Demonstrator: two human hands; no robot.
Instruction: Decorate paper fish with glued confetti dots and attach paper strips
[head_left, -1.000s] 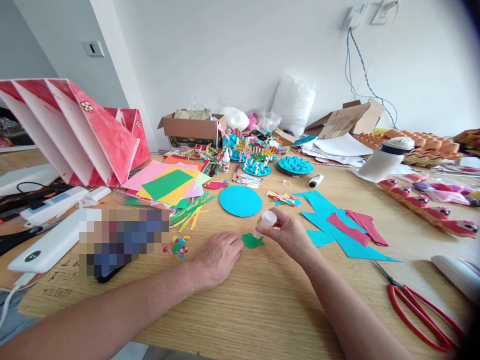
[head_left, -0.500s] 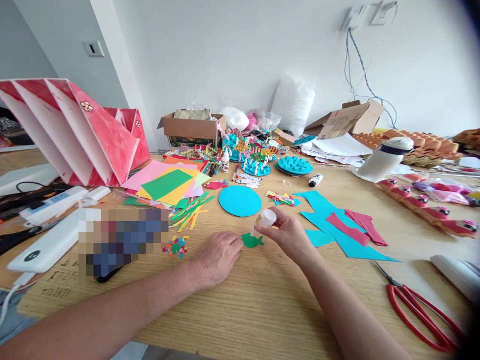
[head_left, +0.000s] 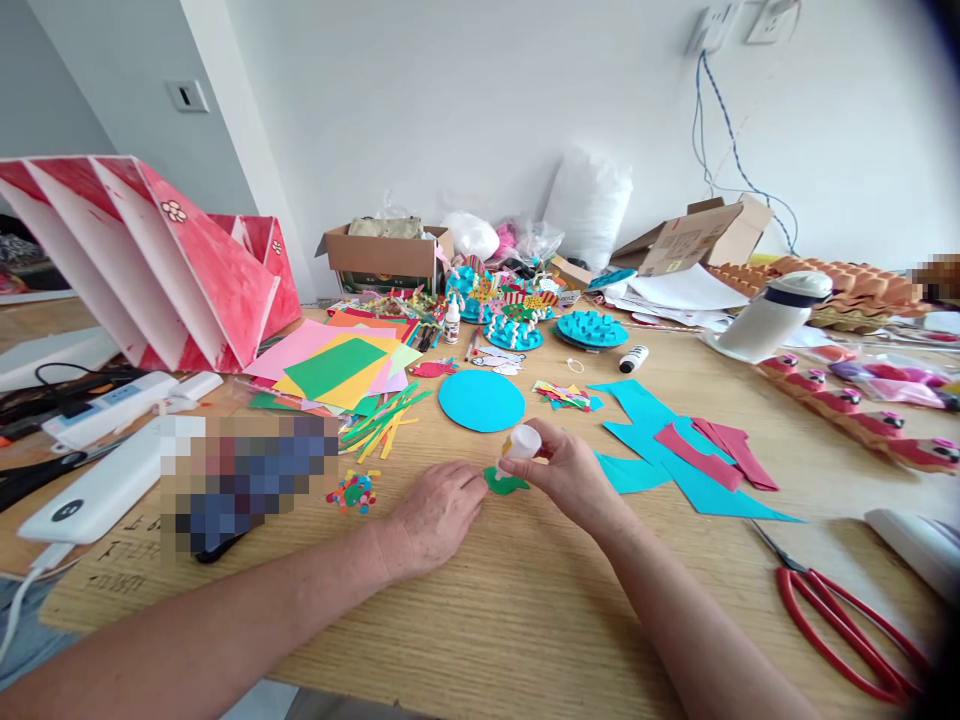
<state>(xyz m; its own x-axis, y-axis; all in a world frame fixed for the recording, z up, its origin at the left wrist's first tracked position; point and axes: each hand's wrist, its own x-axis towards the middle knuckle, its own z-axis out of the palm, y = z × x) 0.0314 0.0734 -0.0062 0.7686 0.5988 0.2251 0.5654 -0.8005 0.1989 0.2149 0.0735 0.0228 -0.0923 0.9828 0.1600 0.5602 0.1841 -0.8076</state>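
Note:
A small green paper fish (head_left: pixel 507 484) lies flat on the wooden table in front of me. At its left end rests my left hand (head_left: pixel 442 510), fingers together and bent, the tips pressing the fish's edge. My right hand (head_left: pixel 574 468) grips a small white glue bottle (head_left: pixel 520 447), tipped over with its nozzle end down at the fish. The bottle and my fingers cover part of the fish. Just beyond lies a blue paper circle (head_left: pixel 481 402). Left of my left hand is a little heap of coloured paper dots (head_left: pixel 354 493).
Red-handled scissors (head_left: pixel 836 620) lie at the right, near blue paper scraps (head_left: pixel 637 400). Paper strips (head_left: pixel 382 420) and stacked coloured sheets (head_left: pixel 330 370) spread at the left. A white power bank (head_left: pixel 105 480) sits beyond. Finished blue crafts (head_left: pixel 517 330) stand at the back.
The glue bottle in my right hand has shifted slightly left and down over the fish. My left hand has stayed in place.

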